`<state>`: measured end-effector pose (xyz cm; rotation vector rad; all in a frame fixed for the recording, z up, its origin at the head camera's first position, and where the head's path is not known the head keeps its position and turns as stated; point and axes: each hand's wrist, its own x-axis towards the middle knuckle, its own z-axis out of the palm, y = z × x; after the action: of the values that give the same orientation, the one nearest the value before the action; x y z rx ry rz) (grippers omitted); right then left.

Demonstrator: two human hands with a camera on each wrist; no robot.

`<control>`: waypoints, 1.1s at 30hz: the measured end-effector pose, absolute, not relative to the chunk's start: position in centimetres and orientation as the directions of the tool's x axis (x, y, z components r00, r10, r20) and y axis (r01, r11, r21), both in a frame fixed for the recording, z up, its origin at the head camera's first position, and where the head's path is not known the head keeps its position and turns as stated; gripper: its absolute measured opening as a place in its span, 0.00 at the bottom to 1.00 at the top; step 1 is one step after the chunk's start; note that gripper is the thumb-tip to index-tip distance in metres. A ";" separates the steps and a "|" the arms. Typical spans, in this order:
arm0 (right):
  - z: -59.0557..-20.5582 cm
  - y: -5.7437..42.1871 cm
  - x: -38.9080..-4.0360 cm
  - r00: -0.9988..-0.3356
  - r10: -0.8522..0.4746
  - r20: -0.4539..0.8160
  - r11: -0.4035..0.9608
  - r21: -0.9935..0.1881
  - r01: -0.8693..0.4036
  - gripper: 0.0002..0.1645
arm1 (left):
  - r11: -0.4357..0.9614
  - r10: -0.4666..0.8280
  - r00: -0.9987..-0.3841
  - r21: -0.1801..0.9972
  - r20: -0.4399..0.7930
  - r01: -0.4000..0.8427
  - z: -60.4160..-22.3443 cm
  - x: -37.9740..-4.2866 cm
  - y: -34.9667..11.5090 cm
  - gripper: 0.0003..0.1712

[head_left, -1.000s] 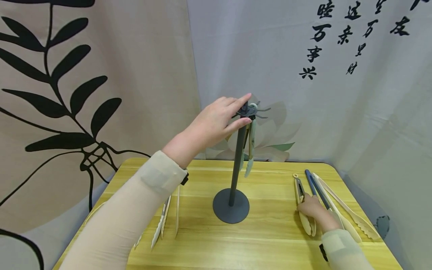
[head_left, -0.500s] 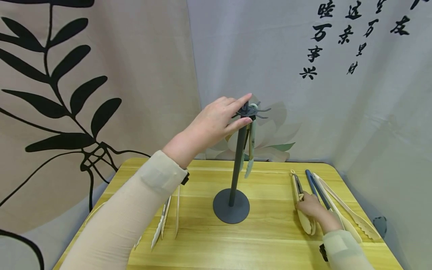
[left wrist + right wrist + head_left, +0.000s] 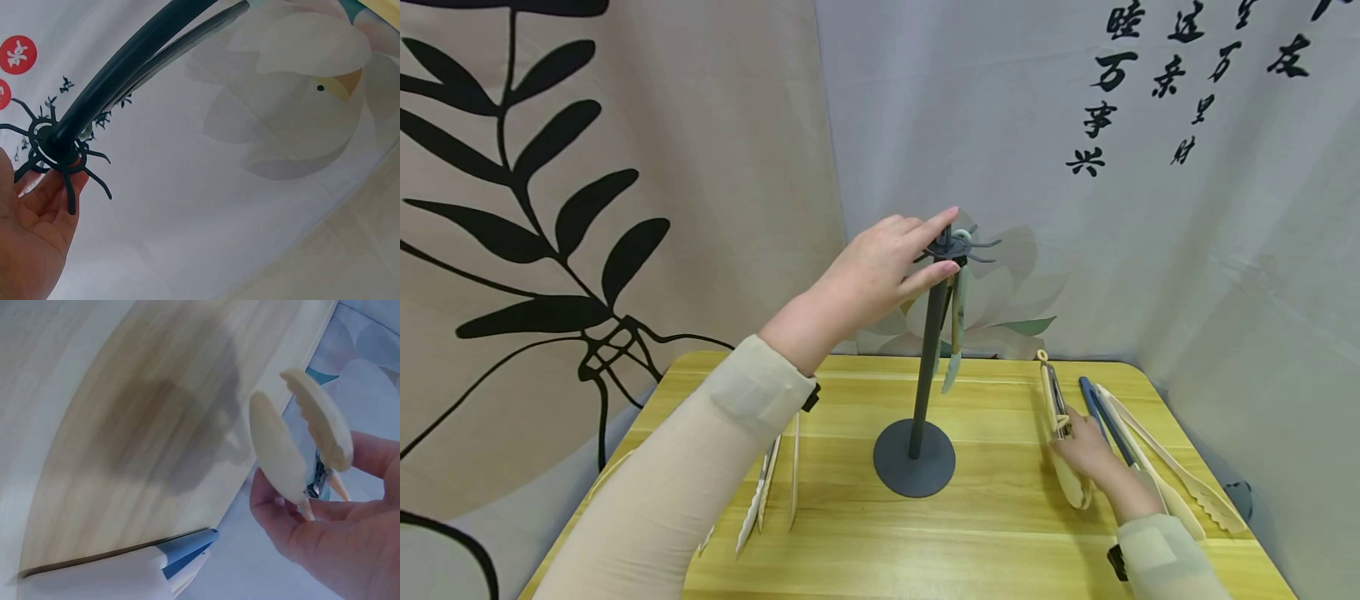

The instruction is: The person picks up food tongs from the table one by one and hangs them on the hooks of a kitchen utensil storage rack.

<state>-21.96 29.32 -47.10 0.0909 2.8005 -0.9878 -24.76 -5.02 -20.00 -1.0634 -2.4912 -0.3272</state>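
A dark grey hook stand (image 3: pixel 923 367) with a round base rises from the middle of the wooden table. My left hand (image 3: pixel 883 262) holds it at the top, thumb and fingers about its hook ring (image 3: pixel 69 164). From one hook hangs a pale green utensil (image 3: pixel 955 342), partly behind the pole. My right hand (image 3: pixel 1086 450) grips cream tongs (image 3: pixel 1071 483) by their arms, right of the stand. Seen from the right wrist, the scalloped tong heads (image 3: pixel 277 450) stand a little apart, with metal between the arms.
Beside my right hand lie a blue-and-white utensil (image 3: pixel 1093 404) and cream tongs with wavy edges (image 3: pixel 1202 487). More slim utensils (image 3: pixel 756 496) lie on the table (image 3: pixel 1000 533) at left, partly covered by my left sleeve (image 3: pixel 700 467). A printed curtain (image 3: pixel 970 100) hangs behind.
My right hand has shifted the tongs slightly left and away from me, and their ring end now sits higher in the head view. The left hand stays at the stand's top.
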 end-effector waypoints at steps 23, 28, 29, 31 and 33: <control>-45.9 27.8 -21.5 -1.000 -0.017 -0.001 0.717 -0.697 -0.011 0.46 | 0.693 0.629 -0.633 0.044 0.450 0.720 -20.1 -24.6 -4.8 0.38; -45.8 27.3 -21.6 -0.998 -0.027 0.055 0.691 -0.720 -0.058 0.45 | 0.693 0.628 -0.635 0.050 0.450 0.720 -20.1 -24.5 -4.8 0.38; -45.8 27.2 -21.6 -0.997 -0.027 0.073 0.689 -0.722 -0.071 0.45 | 0.692 0.627 -0.635 0.052 0.451 0.720 -20.1 -24.5 -4.8 0.38; -45.7 26.9 -21.6 -0.994 -0.026 0.108 0.681 -0.725 -0.097 0.45 | 0.693 0.626 -0.635 0.051 0.453 0.719 -20.1 -24.5 -4.8 0.38; -45.6 26.7 -21.7 -0.989 -0.027 0.147 0.673 -0.729 -0.127 0.45 | 0.693 0.625 -0.634 0.050 0.455 0.719 -20.1 -24.5 -4.8 0.38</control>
<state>-21.68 26.70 -45.63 -0.1384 2.9858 -1.3163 -24.55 -4.83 -20.06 -1.0438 -2.4981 -0.3175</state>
